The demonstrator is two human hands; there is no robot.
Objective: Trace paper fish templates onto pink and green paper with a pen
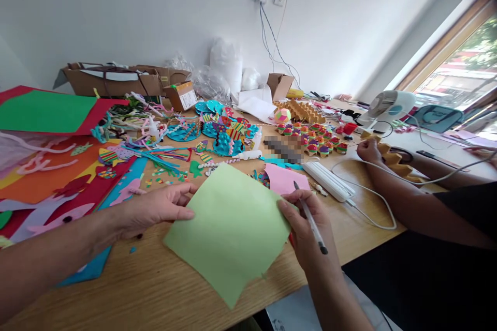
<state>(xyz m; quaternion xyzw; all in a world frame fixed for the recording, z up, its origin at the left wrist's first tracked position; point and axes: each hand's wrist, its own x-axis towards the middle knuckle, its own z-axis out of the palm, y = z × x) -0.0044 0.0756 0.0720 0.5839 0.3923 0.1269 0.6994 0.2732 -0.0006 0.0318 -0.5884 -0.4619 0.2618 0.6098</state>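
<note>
A light green sheet of paper (229, 227) is held up over the table's front part, tilted with one corner pointing down. My left hand (159, 209) pinches its left edge, thumb in front and fingers behind. On the opposite side my right hand (308, 230) grips the right edge between thumb and fingers. That same hand also has a pen (312, 222) lying across it, dark end toward me. Behind the sheet a pink piece of paper (285, 180) lies on the table, partly covered.
Coloured sheets (42, 111) lie at left. Fish cutouts, pipe cleaners and blue plates (184, 132) fill the middle. A white power strip (328, 181) with its cord lies right of my hand. Another person's hand (368, 151) holds yellow egg-carton card (394, 163) near a fan (390, 108).
</note>
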